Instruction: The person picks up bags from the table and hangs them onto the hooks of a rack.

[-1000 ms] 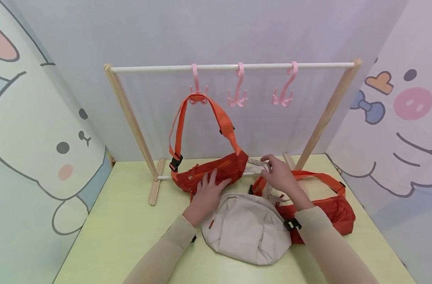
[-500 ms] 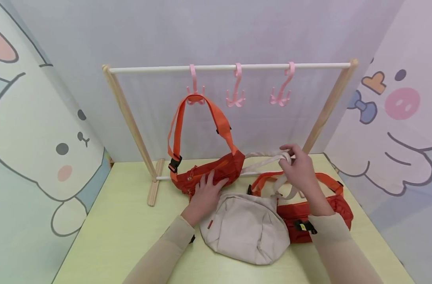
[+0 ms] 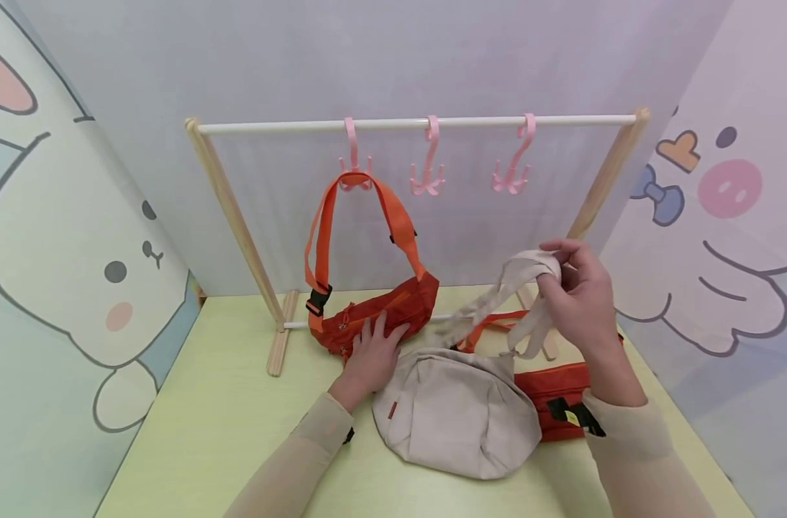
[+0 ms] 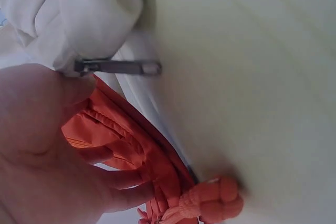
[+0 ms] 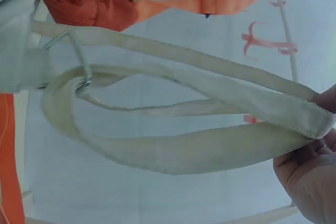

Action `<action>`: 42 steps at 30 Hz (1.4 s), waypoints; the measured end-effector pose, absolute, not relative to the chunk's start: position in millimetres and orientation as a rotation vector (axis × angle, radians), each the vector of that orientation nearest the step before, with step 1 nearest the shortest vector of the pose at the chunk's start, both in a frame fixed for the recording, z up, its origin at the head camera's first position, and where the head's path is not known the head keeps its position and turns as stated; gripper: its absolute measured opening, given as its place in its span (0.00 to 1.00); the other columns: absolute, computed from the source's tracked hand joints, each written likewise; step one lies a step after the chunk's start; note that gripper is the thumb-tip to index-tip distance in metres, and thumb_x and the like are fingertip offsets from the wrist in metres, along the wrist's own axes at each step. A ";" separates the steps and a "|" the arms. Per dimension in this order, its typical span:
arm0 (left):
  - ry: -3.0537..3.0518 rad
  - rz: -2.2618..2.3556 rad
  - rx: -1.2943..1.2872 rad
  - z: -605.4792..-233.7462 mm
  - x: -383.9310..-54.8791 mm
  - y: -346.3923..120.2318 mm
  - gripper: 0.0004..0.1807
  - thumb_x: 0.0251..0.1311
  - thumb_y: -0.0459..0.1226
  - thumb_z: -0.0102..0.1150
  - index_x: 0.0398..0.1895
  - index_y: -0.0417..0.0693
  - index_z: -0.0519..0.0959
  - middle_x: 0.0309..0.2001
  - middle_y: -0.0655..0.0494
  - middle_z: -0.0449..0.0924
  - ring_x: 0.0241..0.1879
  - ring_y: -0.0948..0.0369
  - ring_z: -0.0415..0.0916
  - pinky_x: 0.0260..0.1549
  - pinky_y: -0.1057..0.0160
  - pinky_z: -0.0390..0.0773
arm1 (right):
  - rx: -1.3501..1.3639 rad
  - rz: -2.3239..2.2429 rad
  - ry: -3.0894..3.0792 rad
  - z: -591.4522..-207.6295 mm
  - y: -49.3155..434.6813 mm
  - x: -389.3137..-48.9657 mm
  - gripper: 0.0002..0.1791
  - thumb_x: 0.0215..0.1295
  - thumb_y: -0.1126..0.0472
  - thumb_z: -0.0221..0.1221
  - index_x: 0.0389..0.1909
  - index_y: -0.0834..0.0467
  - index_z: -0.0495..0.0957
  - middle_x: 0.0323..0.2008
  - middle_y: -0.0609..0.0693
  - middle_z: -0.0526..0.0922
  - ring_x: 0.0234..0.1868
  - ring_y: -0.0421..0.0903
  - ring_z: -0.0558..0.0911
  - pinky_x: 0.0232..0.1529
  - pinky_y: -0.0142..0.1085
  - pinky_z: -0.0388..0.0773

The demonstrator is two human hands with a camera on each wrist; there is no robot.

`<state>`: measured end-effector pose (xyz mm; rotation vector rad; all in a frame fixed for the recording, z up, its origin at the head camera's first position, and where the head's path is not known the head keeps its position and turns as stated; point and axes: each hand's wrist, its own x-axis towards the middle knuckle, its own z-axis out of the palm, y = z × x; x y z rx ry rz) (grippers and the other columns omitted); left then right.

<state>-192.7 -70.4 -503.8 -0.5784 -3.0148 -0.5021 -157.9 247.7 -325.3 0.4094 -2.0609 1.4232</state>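
Observation:
A beige cloth shoulder bag [image 3: 455, 421] lies on the table, with its strap [image 3: 529, 265] raised. My right hand [image 3: 584, 302] pinches that strap near its top; in the right wrist view the strap [image 5: 210, 148] stretches in loops from a metal ring. My left hand [image 3: 370, 363] rests with extended fingers on a red waist bag [image 3: 419, 298], whose orange strap hangs over the left pink hook [image 3: 353, 155]. In the left wrist view its fingers touch the red fabric [image 4: 163, 156], and the thumb lies beside the beige bag's zipper pull [image 4: 123, 67].
A second red waist bag [image 3: 539, 385] lies to the right, partly under the beige bag and right arm. Behind stands a rack with a white bar [image 3: 270, 128] and wooden legs. The middle hook [image 3: 430, 162] and right hook [image 3: 513, 162] hang bare.
My right hand has moved right and up, pulling the beige strap out from behind the hanging red bag. The beige bag has shifted slightly right. My left hand stays on the red bag.

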 end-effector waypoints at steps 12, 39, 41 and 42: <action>-2.854 -0.751 -0.583 -483.4 -186.0 -60.5 0.36 0.76 0.59 0.57 0.78 0.50 0.66 0.77 0.47 0.62 0.77 0.45 0.58 0.72 0.39 0.63 | 0.794 1.757 -1.808 -288.7 234.7 -149.6 0.21 0.67 0.81 0.51 0.62 0.75 0.71 0.37 0.60 0.75 0.23 0.47 0.74 0.25 0.30 0.76; -2.089 -1.796 -0.676 -342.5 -198.7 -16.6 0.09 0.68 0.29 0.67 0.36 0.45 0.75 0.29 0.51 0.79 0.25 0.56 0.76 0.25 0.61 0.78 | 0.846 1.835 -1.848 -247.5 225.3 -140.6 0.21 0.71 0.78 0.54 0.62 0.67 0.74 0.35 0.58 0.75 0.19 0.48 0.70 0.21 0.32 0.69; -2.051 -1.726 -0.669 -331.9 -199.1 -24.4 0.10 0.67 0.27 0.67 0.35 0.44 0.74 0.27 0.51 0.79 0.24 0.56 0.72 0.24 0.62 0.73 | 0.840 1.841 -1.854 -247.5 226.4 -142.3 0.21 0.71 0.79 0.54 0.62 0.67 0.74 0.34 0.58 0.75 0.19 0.48 0.69 0.20 0.33 0.68; -2.037 -1.701 -0.670 -326.3 -198.7 -27.7 0.10 0.67 0.28 0.67 0.35 0.44 0.73 0.26 0.51 0.79 0.23 0.56 0.71 0.23 0.62 0.71 | 0.840 1.845 -1.858 -247.7 226.9 -143.0 0.21 0.71 0.79 0.54 0.62 0.67 0.74 0.34 0.58 0.74 0.18 0.48 0.69 0.20 0.33 0.68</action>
